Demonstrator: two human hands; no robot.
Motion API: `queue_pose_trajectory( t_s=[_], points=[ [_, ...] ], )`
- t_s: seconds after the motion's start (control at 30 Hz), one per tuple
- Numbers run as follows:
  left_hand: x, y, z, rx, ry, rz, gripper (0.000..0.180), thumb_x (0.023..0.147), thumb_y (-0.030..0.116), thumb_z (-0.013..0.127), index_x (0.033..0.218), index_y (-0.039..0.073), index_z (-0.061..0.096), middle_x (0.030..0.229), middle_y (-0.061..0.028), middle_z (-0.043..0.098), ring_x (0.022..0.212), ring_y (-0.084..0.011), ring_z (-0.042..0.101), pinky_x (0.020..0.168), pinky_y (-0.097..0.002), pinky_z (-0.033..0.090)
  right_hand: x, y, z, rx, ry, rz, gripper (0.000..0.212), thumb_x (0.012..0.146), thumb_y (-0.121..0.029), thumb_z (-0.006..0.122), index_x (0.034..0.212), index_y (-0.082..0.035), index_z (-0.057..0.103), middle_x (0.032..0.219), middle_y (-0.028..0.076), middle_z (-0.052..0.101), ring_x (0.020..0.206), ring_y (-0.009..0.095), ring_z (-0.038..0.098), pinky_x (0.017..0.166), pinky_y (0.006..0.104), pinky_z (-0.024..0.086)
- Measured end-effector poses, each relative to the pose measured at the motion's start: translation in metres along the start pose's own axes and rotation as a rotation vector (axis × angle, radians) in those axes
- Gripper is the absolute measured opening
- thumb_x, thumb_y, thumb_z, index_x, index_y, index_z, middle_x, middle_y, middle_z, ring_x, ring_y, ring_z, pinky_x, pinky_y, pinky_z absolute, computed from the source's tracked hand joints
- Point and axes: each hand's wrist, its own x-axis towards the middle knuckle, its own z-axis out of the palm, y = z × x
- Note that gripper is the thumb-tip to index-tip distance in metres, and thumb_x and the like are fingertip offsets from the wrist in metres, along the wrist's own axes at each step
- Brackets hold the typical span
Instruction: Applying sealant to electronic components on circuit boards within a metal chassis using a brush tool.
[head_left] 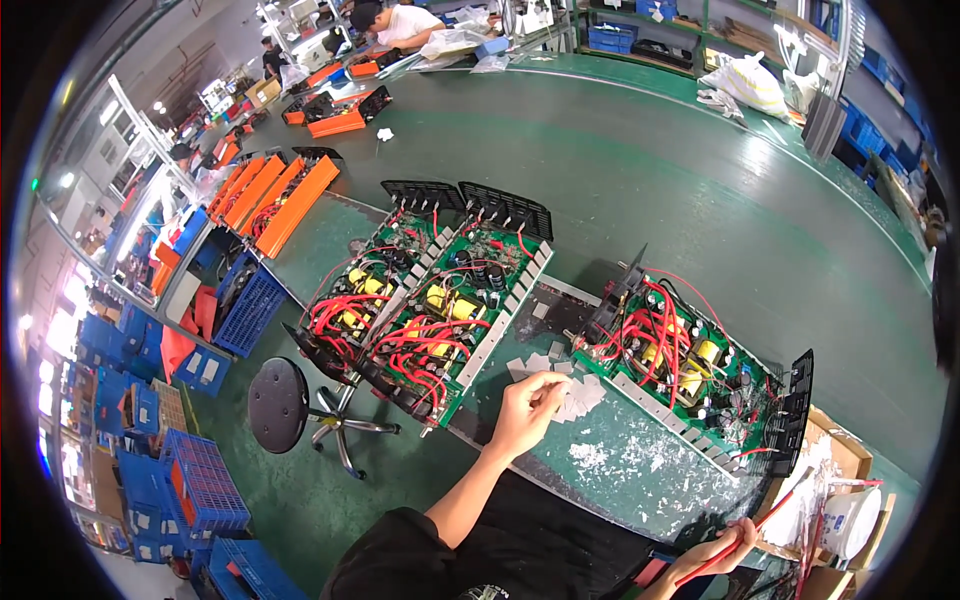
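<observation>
My left hand is over the bench edge, its fingertips pinched together above a loose pile of small grey square pads. Whether a pad is between those fingers cannot be made out. At the lower right, my right hand is wrapped round a long, thin red rod, whose far end points toward a cardboard box. A green circuit board assembly with red wires, yellow coils and black end plates lies right of the pads. Two similar assemblies stand side by side to the left of my left hand.
White smears cover the near bench. A cardboard box with a white tub sits at right. Orange-cased units stand farther left. A round stool and blue crates are on the floor. A co-worker bends over the far bench.
</observation>
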Motion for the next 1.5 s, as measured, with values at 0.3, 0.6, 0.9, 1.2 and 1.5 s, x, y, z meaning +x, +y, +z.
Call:
queue_pose_trajectory(
  t_s=[0.3, 0.6, 0.9, 1.2, 1.5],
  points=[
    [-0.001, 0.006, 0.006, -0.056, 0.027, 0.006, 0.011, 0.092, 0.005, 0.057, 0.098, -0.001, 0.064, 0.066, 0.0059, 0.051, 0.053, 0.0009, 0.037, 0.046, -0.0183, 0.027, 0.003, -0.014, 0.002, -0.021, 0.019, 0.027, 0.017, 0.088, -0.002, 0.044, 0.096, -0.001, 0.058, 0.082, 0.003, 0.052, 0.067, 0.01, 0.045, 0.056, 0.0219, 0.035],
    [0.001, 0.002, 0.002, -0.073, 0.057, 0.017, 0.011, 0.091, 0.005, 0.057, 0.099, 0.0, 0.062, 0.071, -0.0012, 0.06, 0.052, -0.0007, 0.044, 0.047, -0.0163, 0.034, 0.002, -0.019, 0.006, 0.015, -0.013, 0.044, 0.015, 0.087, 0.0, 0.043, 0.093, -0.002, 0.056, 0.075, 0.002, 0.049, 0.063, 0.009, 0.043, 0.057, 0.0215, 0.034],
    [0.001, 0.002, 0.005, -0.073, 0.047, -0.02, 0.01, 0.092, 0.007, 0.058, 0.097, -0.001, 0.062, 0.08, -0.0057, 0.065, 0.054, -0.0019, 0.046, 0.047, -0.0172, 0.036, 0.004, -0.017, 0.005, 0.078, -0.013, 0.008, 0.015, 0.086, 0.001, 0.044, 0.096, -0.001, 0.056, 0.079, 0.005, 0.053, 0.065, 0.01, 0.046, 0.056, 0.0213, 0.036],
    [0.003, 0.0, 0.001, -0.052, 0.071, -0.007, 0.009, 0.085, 0.0, 0.063, 0.094, -0.001, 0.061, 0.072, -0.0011, 0.06, 0.054, -0.0013, 0.046, 0.046, -0.0175, 0.032, 0.002, -0.011, 0.013, 0.125, 0.021, 0.025, 0.013, 0.085, 0.002, 0.045, 0.091, 0.0, 0.057, 0.081, 0.005, 0.053, 0.064, 0.01, 0.047, 0.055, 0.0212, 0.037],
    [0.005, 0.001, 0.006, -0.036, 0.072, -0.003, 0.013, 0.081, -0.005, 0.066, 0.092, 0.0, 0.061, 0.066, 0.0045, 0.053, 0.053, 0.0005, 0.041, 0.048, -0.0173, 0.028, 0.003, -0.009, 0.008, 0.122, 0.01, 0.008, 0.011, 0.087, 0.0, 0.046, 0.092, 0.0, 0.056, 0.08, 0.006, 0.052, 0.066, 0.011, 0.048, 0.056, 0.0206, 0.038]
  ],
)
